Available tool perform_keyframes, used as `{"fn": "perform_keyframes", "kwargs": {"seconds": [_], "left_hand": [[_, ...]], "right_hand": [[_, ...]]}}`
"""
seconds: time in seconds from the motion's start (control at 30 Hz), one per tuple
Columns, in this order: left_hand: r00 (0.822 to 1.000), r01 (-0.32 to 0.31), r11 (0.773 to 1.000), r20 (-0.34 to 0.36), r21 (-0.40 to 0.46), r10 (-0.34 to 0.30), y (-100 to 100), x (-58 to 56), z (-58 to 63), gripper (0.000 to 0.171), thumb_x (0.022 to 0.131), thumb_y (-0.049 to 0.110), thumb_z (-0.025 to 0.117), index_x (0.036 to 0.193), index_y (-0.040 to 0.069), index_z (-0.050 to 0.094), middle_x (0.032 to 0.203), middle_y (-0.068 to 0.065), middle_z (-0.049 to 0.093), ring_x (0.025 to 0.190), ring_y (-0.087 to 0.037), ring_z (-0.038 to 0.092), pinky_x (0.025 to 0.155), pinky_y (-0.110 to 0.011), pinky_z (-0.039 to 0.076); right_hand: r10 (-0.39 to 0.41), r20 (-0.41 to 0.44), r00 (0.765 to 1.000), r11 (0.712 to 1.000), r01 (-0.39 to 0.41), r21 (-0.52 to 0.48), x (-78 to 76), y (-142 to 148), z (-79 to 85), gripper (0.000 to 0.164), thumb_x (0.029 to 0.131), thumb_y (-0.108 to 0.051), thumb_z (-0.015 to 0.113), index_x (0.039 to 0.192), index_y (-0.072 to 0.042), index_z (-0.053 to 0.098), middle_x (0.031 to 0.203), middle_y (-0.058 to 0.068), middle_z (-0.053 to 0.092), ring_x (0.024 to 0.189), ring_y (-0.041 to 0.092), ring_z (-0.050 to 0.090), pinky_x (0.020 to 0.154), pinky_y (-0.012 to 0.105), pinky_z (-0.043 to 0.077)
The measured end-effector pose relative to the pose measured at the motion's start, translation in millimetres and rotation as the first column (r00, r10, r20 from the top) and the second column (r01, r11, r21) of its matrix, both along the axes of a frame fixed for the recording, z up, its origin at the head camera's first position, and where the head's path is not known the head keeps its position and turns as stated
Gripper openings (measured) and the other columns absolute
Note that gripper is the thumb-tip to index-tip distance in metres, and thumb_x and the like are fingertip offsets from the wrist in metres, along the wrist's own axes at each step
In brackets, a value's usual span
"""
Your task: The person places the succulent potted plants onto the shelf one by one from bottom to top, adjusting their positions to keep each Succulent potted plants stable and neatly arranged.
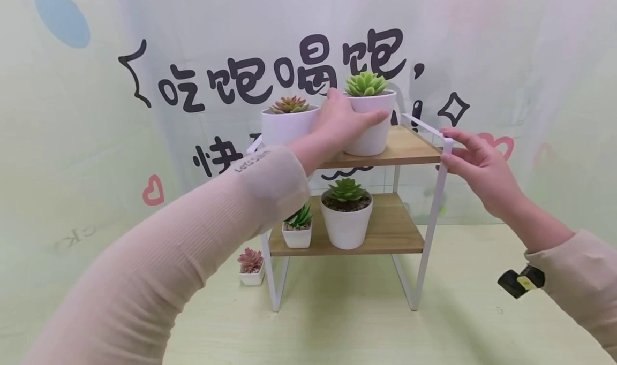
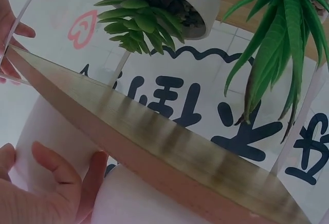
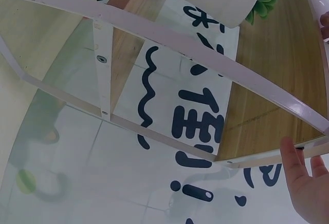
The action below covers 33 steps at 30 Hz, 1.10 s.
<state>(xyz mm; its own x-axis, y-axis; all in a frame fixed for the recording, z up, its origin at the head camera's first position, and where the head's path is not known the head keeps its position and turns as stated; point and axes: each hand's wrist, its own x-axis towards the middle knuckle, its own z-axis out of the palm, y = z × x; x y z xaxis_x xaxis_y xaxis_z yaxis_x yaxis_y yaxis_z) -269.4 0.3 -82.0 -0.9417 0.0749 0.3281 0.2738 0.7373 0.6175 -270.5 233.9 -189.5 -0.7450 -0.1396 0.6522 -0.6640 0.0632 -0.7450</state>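
My left hand (image 1: 339, 116) grips a white round pot (image 1: 373, 127) holding a light green succulent (image 1: 366, 83), its base at the upper shelf (image 1: 405, 143). In the left wrist view, the left hand's thumb and fingers (image 2: 59, 167) lie around that pot. Left of it stands another white pot (image 1: 284, 127) with a reddish-green succulent, partly behind my left wrist. My right hand (image 1: 487, 167) pinches the upper right front corner of the shelf's white metal frame (image 1: 436, 194). In the right wrist view, the right hand (image 3: 308, 190) is at the frame's corner.
On the lower shelf (image 1: 395, 223) stand a large white pot (image 1: 346, 226) with a green succulent and a small square pot (image 1: 297, 237) with a spiky plant. A small pot (image 1: 251, 276) with a pink succulent sits on the table (image 1: 337, 322), left of the stand. A printed curtain (image 1: 250, 22) hangs behind.
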Motion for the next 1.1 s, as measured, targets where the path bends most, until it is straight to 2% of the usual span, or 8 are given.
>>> {"fn": "perform_keyframes", "kwargs": {"seconds": [0.2,0.3,0.47,0.63,0.73,0.9,1.0,1.1], "left_hand": [[1.0,0.024,0.999,0.0,0.028,-0.024,-1.6,4.4,-8.5,0.108,0.078,0.052,0.065,0.146,0.006,-0.005,0.145,-0.01,0.033,0.125,-0.017,0.042,0.102,-0.027,0.035],[0.997,0.072,0.997,-0.005,0.03,-0.072,-5.6,12.8,-16.3,0.107,0.079,0.047,0.065,0.145,0.005,-0.008,0.142,-0.012,0.037,0.123,-0.018,0.043,0.101,-0.029,0.036],[0.974,0.208,0.978,-0.091,-0.022,-0.209,-20.9,37.8,-30.3,0.089,0.082,0.039,0.065,0.144,0.008,0.009,0.122,-0.008,0.051,0.105,-0.017,0.052,0.09,-0.03,0.044],[0.953,0.279,0.959,-0.104,-0.053,-0.283,-47.5,73.2,-40.5,0.076,0.085,0.037,0.062,0.145,0.016,0.02,0.143,-0.003,0.038,0.123,-0.018,0.044,0.098,-0.034,0.039],[0.949,0.277,0.961,-0.152,-0.023,-0.277,-71.7,85.9,-51.9,0.07,0.087,0.032,0.062,0.144,0.017,0.025,0.143,-0.001,0.037,0.118,-0.02,0.048,0.091,-0.035,0.045],[0.932,0.263,0.963,-0.273,0.063,-0.236,-119.2,80.1,-78.8,0.055,0.087,0.015,0.06,0.136,0.011,0.037,0.136,-0.004,0.044,0.105,-0.021,0.053,0.078,-0.033,0.05],[0.941,0.217,0.971,-0.287,0.098,-0.181,-146.7,70.7,-93.5,0.051,0.087,0.011,0.059,0.134,0.007,0.039,0.133,-0.009,0.047,0.103,-0.025,0.055,0.08,-0.037,0.049],[0.961,0.164,0.978,-0.246,0.128,-0.129,-172.0,62.9,-107.4,0.049,0.089,0.013,0.058,0.134,0.006,0.038,0.132,-0.012,0.048,0.103,-0.028,0.056,0.083,-0.041,0.048]], "right_hand": [[0.017,-0.002,1.0,1.0,-0.017,-0.018,-1.0,0.1,-0.7,0.039,0.089,0.001,0.053,0.124,-0.016,0.055,0.114,-0.003,0.049,0.09,0.001,0.062,0.075,0.01,0.047],[0.021,-0.003,1.0,1.0,-0.021,-0.022,-1.4,-0.2,-0.9,0.039,0.089,0.002,0.053,0.124,-0.015,0.055,0.114,-0.003,0.049,0.09,0.001,0.062,0.075,0.01,0.047],[0.016,-0.003,1.0,1.0,-0.016,-0.022,-1.7,-0.9,-1.1,0.04,0.089,0.001,0.054,0.125,-0.015,0.055,0.114,-0.003,0.05,0.091,0.001,0.062,0.075,0.01,0.047],[0.027,-0.01,1.0,0.999,-0.028,-0.038,-0.8,-0.8,-0.9,0.039,0.089,0.003,0.053,0.123,-0.015,0.056,0.114,-0.003,0.049,0.091,0.001,0.062,0.075,0.01,0.047],[0.031,-0.013,0.999,0.999,-0.031,-0.042,-0.3,-1.0,-0.9,0.039,0.089,0.003,0.053,0.123,-0.015,0.056,0.114,-0.003,0.049,0.091,0.001,0.062,0.075,0.01,0.047],[0.037,-0.012,0.999,0.998,-0.038,-0.044,-1.1,-1.7,-2.4,0.04,0.089,0.003,0.052,0.124,-0.015,0.055,0.114,-0.003,0.049,0.091,0.0,0.062,0.074,0.01,0.047],[0.047,-0.02,0.999,0.998,-0.048,-0.051,-1.5,-2.0,-3.0,0.04,0.089,0.004,0.051,0.124,-0.014,0.055,0.114,-0.003,0.049,0.09,0.001,0.062,0.074,0.011,0.048],[0.053,-0.023,0.998,0.997,-0.054,-0.055,-2.0,-2.6,-2.6,0.04,0.089,0.005,0.051,0.124,-0.014,0.056,0.114,-0.002,0.048,0.089,0.001,0.063,0.074,0.011,0.048]]}}
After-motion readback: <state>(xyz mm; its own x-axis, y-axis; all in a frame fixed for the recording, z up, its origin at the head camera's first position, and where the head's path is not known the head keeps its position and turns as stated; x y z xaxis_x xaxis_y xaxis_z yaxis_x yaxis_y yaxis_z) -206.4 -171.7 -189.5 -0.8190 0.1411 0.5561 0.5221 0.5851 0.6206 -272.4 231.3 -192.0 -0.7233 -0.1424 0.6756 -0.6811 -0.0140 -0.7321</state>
